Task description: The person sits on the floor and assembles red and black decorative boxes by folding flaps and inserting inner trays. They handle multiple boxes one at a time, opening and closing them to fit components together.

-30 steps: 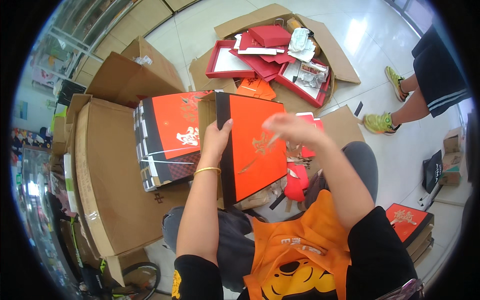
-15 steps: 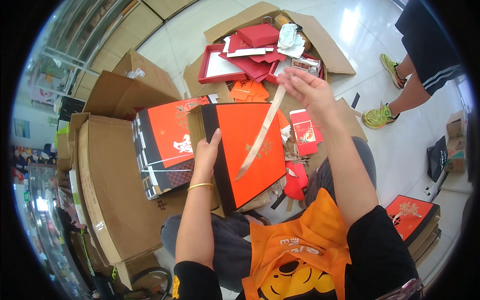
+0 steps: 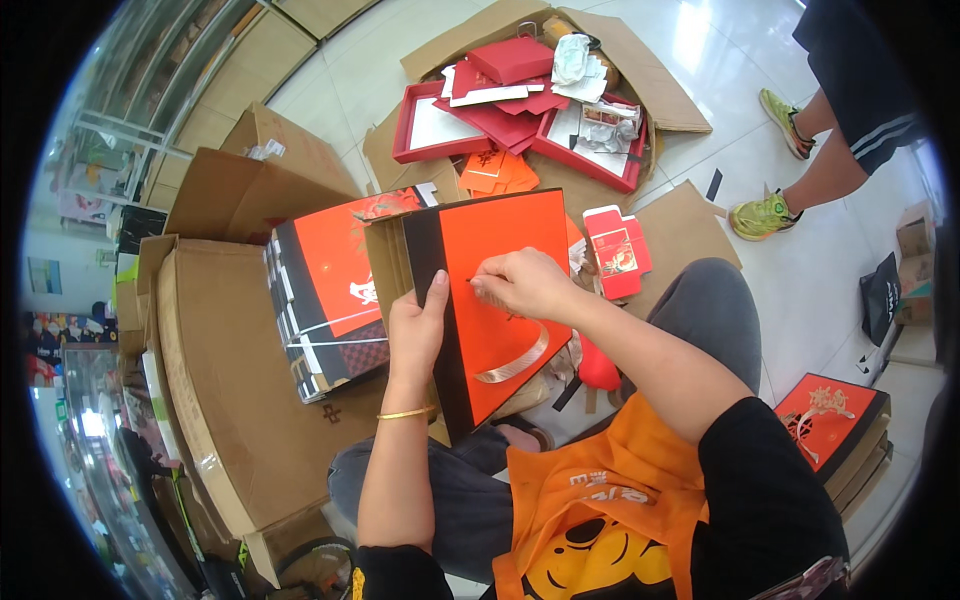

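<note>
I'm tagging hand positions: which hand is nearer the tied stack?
Left. The left hand grips the orange box by its black side, just right of the stack; the right hand is farther right, at the box's orange face.

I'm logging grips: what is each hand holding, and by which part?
Left hand: the orange box, by its black left edge. Right hand is over the front; whether it grips the pale ribbon cannot be told.
</note>
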`<state>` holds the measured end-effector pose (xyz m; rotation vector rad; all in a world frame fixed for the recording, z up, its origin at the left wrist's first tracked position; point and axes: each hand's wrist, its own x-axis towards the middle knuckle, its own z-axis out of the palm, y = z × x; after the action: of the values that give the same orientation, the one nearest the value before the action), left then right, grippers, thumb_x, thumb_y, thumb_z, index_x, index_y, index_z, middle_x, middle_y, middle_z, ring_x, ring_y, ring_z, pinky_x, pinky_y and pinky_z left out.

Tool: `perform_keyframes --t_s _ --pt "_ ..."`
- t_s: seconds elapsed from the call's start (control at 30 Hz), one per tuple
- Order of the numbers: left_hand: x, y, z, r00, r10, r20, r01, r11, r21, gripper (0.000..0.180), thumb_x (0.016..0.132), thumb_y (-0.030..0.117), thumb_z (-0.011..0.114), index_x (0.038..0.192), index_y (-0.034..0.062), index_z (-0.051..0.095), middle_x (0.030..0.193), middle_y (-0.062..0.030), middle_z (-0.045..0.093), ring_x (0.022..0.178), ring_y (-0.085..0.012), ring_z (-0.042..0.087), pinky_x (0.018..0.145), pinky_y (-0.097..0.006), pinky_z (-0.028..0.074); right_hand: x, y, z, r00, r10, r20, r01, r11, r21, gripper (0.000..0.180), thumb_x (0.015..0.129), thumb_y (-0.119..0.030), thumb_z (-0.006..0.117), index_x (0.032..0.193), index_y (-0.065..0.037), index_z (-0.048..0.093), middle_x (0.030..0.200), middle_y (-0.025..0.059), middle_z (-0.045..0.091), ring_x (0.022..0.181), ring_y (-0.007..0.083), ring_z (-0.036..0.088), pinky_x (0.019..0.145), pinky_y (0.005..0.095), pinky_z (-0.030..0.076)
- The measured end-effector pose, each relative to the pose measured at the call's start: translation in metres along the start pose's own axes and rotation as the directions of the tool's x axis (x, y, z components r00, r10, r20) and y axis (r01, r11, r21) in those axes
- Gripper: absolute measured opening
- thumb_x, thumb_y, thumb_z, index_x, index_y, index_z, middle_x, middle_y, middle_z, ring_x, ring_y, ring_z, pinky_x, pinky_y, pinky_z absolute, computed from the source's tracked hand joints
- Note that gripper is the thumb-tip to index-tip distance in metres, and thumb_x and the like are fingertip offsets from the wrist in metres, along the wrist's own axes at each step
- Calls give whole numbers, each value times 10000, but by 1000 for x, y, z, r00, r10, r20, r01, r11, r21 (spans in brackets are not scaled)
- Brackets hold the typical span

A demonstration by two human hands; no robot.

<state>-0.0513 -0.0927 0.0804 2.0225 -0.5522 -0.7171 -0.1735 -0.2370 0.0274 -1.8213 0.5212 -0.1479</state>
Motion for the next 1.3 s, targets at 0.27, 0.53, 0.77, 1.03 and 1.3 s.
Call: perform_keyframes --t_s 0.27,0.53,0.77,1.03,1.3 --pt "-3 -14 -2 997 81 8 -81 996 29 490 1035 421 616 938 -52 704 716 -22 613 721 -81 506 672 -288 466 3 1 9 987 -162 -23 153 962 -225 249 956 -277 606 871 -65 706 843 124 706 841 349 677 726 492 520" --pt "-2 -15 0 999 13 39 -18 993 115 527 1034 454 603 984 -58 717 746 -39 641 723 -92 529 677 -294 474 0 2 13 932 -354 -77 294 864 -409 209 932 -230 617 844 -63 706 832 119 711 840 353 678 729 479 539" --pt "10 -27 -5 891 -293 347 430 790 -438 539 1043 509 534 1189 12 683 1063 -53 728 910 -156 684 749 -306 559 6 24 7 992 -118 36 122 981 -149 242 944 -279 646 861 -78 753 800 104 732 772 306 704 708 437 546" --pt "21 -62 11 869 -329 370 491 662 -566 212 984 109 660 1166 0 643 1001 -101 720 862 -169 721 714 -305 608 15 44 28 998 44 53 -55 971 233 367 973 -388 666 833 -53 724 709 73 685 670 184 674 690 351 542" --pt "28 -68 28 988 -140 70 154 951 -269 242 992 132 659 1139 -38 566 969 -109 694 852 -135 672 702 -265 556 21 56 37 946 153 285 -309 692 652 236 1031 -258 615 914 -54 628 815 6 607 716 101 607 678 262 534"
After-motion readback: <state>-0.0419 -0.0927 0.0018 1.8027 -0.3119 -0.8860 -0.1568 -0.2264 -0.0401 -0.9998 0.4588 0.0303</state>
